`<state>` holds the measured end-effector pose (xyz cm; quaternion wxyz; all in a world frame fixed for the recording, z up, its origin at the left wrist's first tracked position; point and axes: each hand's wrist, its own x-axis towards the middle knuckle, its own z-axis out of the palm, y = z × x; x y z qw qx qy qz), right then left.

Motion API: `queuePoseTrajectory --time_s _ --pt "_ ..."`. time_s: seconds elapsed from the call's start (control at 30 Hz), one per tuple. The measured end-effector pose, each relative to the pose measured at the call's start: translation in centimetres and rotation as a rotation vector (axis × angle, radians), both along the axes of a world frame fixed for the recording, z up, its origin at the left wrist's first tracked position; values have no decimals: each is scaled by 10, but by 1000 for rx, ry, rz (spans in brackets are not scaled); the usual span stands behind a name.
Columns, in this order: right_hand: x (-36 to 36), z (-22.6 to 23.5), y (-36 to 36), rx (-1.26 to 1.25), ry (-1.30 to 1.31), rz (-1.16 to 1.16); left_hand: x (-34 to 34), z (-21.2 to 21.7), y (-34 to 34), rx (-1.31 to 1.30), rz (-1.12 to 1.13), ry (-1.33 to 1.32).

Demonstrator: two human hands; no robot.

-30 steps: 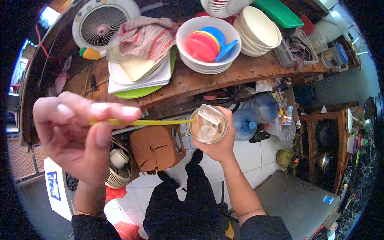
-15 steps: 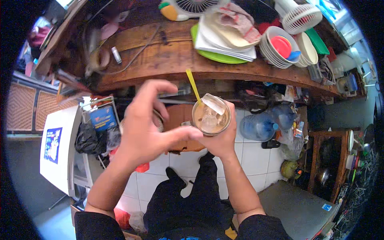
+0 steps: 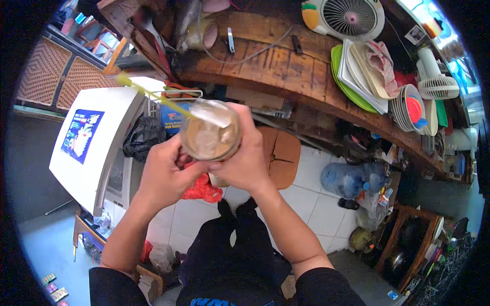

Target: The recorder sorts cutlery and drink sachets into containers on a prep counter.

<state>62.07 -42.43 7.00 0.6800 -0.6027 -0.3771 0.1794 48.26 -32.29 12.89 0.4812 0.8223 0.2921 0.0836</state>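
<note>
A clear glass of iced milky-brown drink (image 3: 212, 140), with ice cubes and a pale white piece at the top, is held up in front of me. From its rim a yellow straw (image 3: 158, 99) leans out to the far left, its end blurred. My right hand (image 3: 247, 158) is wrapped round the glass from the right. On the near left side, my left hand (image 3: 166, 176) closes against the glass with bent fingers, its thumb beside the right hand. The glass hides part of the fingers.
A wooden counter (image 3: 255, 56) carries a fan (image 3: 352, 18), green and white trays (image 3: 352, 76) and stacked bowls (image 3: 406, 109). Below are a brown stool seat (image 3: 283, 158) and blue water jugs (image 3: 342, 179). To the left stand a white appliance (image 3: 104, 137) and a black bag (image 3: 143, 135).
My view has turned left, and the glass has moved left with my right hand. My left hand, apart from it with spread fingers before, has now closed onto the glass.
</note>
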Motion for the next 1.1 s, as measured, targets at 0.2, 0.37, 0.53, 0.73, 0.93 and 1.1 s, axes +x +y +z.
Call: queuePoseTrajectory --time_s 0.2,0.37,0.53,0.73,0.93,1.1 --pt "2 25 54 73 -203 261 -40 9 55 -196 230 -331" --pt "6 7 62 94 -151 175 -68 13 160 199 390 -182" --pt "-6 -25 52 101 -60 -99 -78 12 265 306 500 -87" --pt "-15 -49 39 201 12 -412 -53 -24 405 362 553 -57" --pt "-16 -54 14 206 27 -549 -30 -63 512 726 604 -105" --pt "-9 -59 4 137 64 -638 -27 -93 566 678 579 53"
